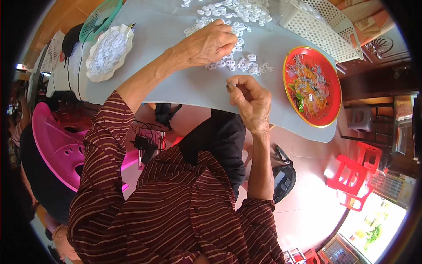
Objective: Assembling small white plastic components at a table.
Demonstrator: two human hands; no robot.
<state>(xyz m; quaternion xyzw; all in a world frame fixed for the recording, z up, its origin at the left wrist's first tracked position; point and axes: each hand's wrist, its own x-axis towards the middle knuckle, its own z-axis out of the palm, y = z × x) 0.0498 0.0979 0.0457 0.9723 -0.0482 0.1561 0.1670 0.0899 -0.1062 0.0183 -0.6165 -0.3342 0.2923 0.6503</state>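
Head view: picking seems under way, left hand [214,43] bunched over white pieces [252,57], right hand [251,101] pinched narrow; either grip's contents unclear; next move calls for fine fingertip control.

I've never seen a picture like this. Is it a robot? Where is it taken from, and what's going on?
No robot here: these are a person's own bare hands. The camera sits on the person's head and looks down, so you see their striped shirt below. Its very wide lens bends straight edges near the rim.

On the grey table lie many small white pieces, with more in a wavy-edged dish at left. At right are a red tray with small greyish bits and a white basket.

The left hand is curled over the loose pieces; its grip is hidden. The right hand may be pinching something dark, too small to tell.
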